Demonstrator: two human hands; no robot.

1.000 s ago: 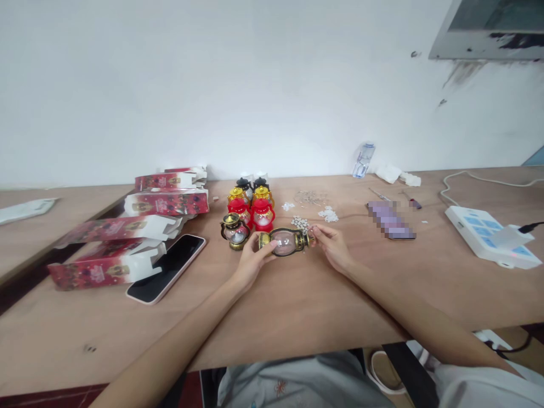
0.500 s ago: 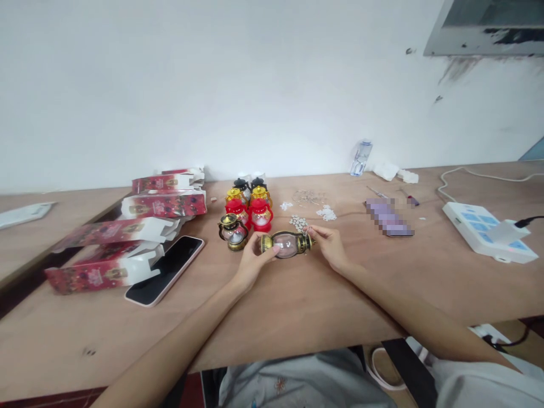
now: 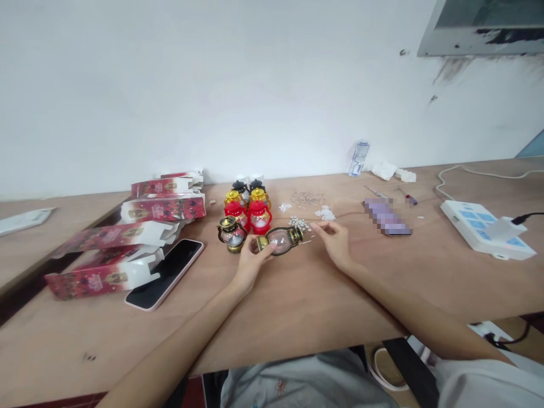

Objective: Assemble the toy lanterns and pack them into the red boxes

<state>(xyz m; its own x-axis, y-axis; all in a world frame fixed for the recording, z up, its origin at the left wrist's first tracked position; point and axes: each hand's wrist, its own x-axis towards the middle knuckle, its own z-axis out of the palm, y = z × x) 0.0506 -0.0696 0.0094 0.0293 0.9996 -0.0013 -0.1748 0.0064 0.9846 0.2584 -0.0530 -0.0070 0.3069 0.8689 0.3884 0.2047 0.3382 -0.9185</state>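
Note:
My left hand grips a small bronze toy lantern lying on its side just above the wooden table. My right hand sits a little to the lantern's right, off it, fingers curled in a pinch on something too small to make out. A pile of small silver discs lies just behind the lantern. A second bronze lantern stands upright to the left, with red, gold and black lanterns in a cluster behind it.
Several red and white cartons lie at the left beside a black phone. White small parts, a blurred purple object, a screwdriver, a clear bottle and a white power strip occupy the right.
My right hand has come off the lantern's end and moved slightly right. My left hand has tilted the lantern and shifted it a little left.

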